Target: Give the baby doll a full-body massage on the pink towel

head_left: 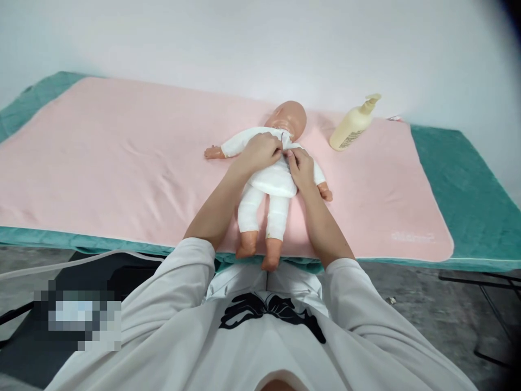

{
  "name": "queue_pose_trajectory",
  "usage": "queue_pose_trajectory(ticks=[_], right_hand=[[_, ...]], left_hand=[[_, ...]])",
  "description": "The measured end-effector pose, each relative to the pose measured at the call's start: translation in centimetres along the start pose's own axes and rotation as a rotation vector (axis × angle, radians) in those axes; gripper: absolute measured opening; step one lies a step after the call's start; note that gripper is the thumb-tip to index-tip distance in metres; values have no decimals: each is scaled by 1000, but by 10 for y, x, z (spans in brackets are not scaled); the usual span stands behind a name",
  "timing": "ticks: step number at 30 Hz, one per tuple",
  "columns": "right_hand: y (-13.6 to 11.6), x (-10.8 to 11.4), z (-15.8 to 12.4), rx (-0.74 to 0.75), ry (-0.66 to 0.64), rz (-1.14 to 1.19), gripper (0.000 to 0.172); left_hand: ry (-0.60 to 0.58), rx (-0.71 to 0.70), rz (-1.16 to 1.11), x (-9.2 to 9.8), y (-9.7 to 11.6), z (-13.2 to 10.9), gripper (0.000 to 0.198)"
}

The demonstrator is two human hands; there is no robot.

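Note:
A baby doll in a white suit lies on its back on a pink mat, head toward the wall and bare feet at the near edge. My left hand is closed on the white cloth at the doll's chest, just below the neck. My right hand pinches the same cloth right beside it, fingers pressed together. Both hands meet at the front opening of the suit. The doll's arms stretch out to either side.
A cream pump bottle lies tilted on the mat to the right of the doll's head. The mat covers a teal-topped table set against a white wall. Dark floor and a metal frame show at right.

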State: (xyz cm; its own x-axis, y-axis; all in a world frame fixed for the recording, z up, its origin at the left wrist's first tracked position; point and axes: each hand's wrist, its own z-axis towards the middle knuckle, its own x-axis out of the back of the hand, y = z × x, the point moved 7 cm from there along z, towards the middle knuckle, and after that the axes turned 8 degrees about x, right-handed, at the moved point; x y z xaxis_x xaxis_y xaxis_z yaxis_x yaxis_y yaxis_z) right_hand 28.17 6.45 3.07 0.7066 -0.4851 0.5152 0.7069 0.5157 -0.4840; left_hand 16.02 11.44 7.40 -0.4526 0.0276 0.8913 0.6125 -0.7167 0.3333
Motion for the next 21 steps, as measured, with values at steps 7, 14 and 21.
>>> queue_pose_trajectory(ticks=[7,14,21], right_hand=[[-8,6,-4,42,91,-20,44],[-6,2,-3,27,15,-17,44],[0,-3,-2,2,-24,27,48]], left_hand=[[111,-87,-114,10,-1,-9,32],[100,-44,-135,6,-8,-5,32],[62,-17,-127,2,-12,-4,31]])
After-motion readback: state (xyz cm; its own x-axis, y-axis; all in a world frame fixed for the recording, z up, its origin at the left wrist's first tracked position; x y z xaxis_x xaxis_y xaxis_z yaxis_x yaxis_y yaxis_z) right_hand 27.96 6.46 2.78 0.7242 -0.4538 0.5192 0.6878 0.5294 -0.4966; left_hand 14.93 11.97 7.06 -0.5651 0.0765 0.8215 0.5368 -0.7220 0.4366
